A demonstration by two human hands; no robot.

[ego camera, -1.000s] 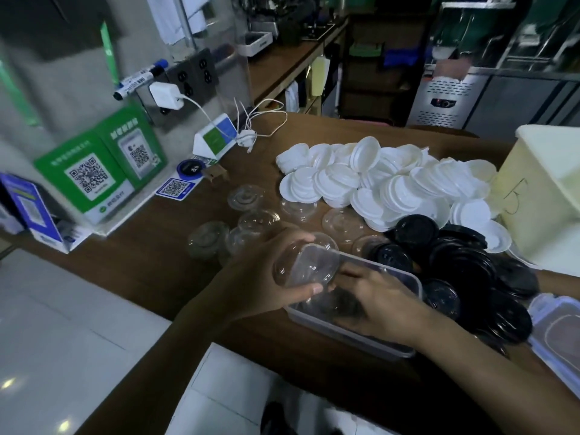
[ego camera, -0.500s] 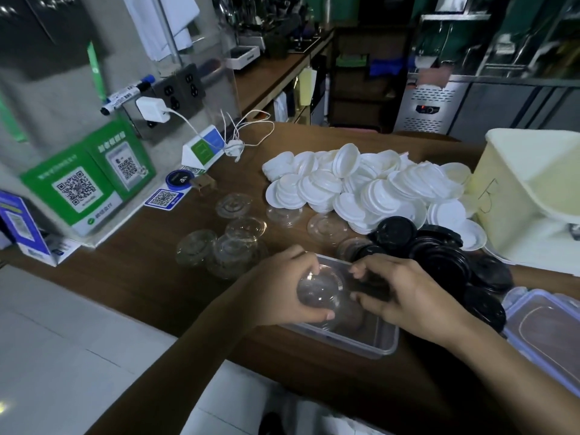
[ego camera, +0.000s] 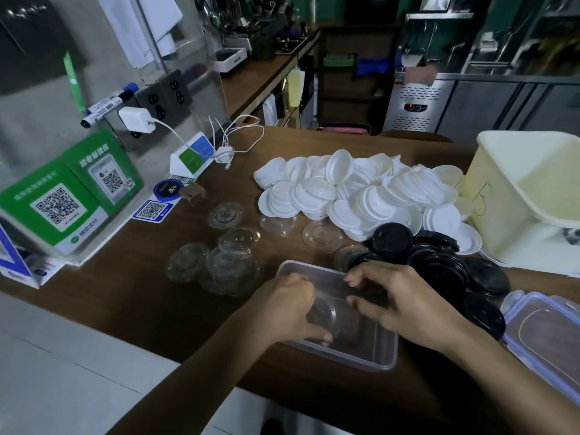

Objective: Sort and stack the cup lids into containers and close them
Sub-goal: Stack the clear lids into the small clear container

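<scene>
A clear rectangular container [ego camera: 386, 356] is seen at the near edge of a brown wooden counter [ego camera: 141, 293], and both hands are lowered into it. A clear lid [ego camera: 328, 312] is gripped inside the container by the left hand [ego camera: 282, 312], whose fingers are curled round its left side; whether one lid or several nested ones are held cannot be told. The right hand [ego camera: 405, 306] is held over the right half of the container with its fingers bent and its thumb pointed at the lid, but whether the lid is pinched or only touched cannot be told. Loose clear lids [ego camera: 232, 255] are scattered on the counter just left of and beyond the container. A pile of black lids [ego camera: 439, 265] is heaped just to the container's right, and a larger pile of white lids [ego camera: 354, 196] is spread beyond it. A blue-rimmed container cover [ego camera: 546, 337] is laid flat at the near right, and a cream plastic bin [ego camera: 527, 199] is set at the far right. Green QR-code stands [ego camera: 62, 199] are placed at the left.
</scene>
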